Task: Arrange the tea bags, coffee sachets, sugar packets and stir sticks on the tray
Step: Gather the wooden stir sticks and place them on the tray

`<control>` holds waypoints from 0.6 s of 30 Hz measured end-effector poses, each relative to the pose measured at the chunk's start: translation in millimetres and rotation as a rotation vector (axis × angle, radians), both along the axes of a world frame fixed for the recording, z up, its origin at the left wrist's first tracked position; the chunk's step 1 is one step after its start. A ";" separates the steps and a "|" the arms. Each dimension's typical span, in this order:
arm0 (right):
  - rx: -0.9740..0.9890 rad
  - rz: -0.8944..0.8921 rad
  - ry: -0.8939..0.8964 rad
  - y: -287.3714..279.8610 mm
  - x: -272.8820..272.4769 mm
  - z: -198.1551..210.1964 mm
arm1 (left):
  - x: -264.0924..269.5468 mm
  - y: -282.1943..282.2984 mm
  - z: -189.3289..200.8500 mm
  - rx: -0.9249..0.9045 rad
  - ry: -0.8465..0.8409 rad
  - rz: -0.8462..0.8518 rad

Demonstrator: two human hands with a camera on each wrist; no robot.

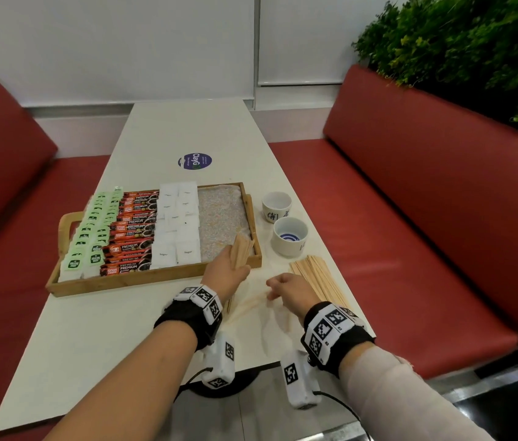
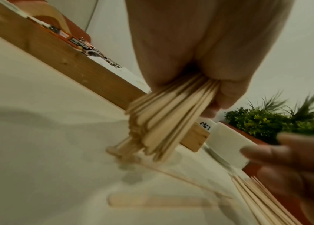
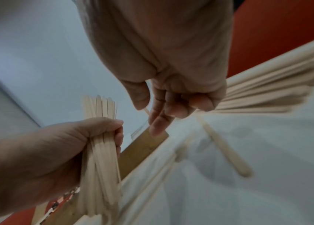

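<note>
A wooden tray (image 1: 156, 276) holds rows of green tea bags (image 1: 92, 230), coffee sachets (image 1: 133, 230) and white sugar packets (image 1: 176, 224); its right section shows bare patterned liner (image 1: 222, 218). My left hand (image 1: 229, 265) grips a bundle of wooden stir sticks (image 1: 241, 249) upright over the tray's front right corner; the bundle (image 2: 161, 121) fans out below the fist. My right hand (image 1: 286, 288) hovers just right of it, fingers curled, pinching a single blurred stir stick (image 3: 225, 146). A pile of stir sticks (image 1: 318, 275) lies on the table by the right hand.
Two white ceramic cups (image 1: 276, 203) (image 1: 289, 235) stand right of the tray. A round blue sticker (image 1: 195, 161) lies beyond it. Red benches (image 1: 410, 218) flank the white table, and a green plant (image 1: 473, 43) stands at the back right.
</note>
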State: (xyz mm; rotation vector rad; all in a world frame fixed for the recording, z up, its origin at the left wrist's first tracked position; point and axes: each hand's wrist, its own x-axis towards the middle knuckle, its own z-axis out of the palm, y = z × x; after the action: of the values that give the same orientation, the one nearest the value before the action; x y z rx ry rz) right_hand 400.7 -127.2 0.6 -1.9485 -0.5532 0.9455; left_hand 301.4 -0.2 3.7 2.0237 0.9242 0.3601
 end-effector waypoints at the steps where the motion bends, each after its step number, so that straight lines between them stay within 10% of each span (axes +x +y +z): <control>1: 0.029 0.012 -0.046 3.8 -1.9 6.5 | -4.2 1.7 0.2 -0.032 -0.090 0.009; 10: 0.338 0.153 -0.196 45.3 -39.2 53.9 | -24.5 2.8 0.9 -0.250 -0.550 0.138; 18: 0.404 0.420 -0.573 65.7 -59.9 52.0 | -25.3 -1.6 -11.3 -0.058 -0.475 0.179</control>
State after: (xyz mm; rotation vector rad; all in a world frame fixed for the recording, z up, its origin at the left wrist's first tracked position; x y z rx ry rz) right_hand 340.8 -61.5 52.6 -1.7421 -1.4082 0.4428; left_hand 276.2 -1.9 -7.6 1.6969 0.8014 0.8591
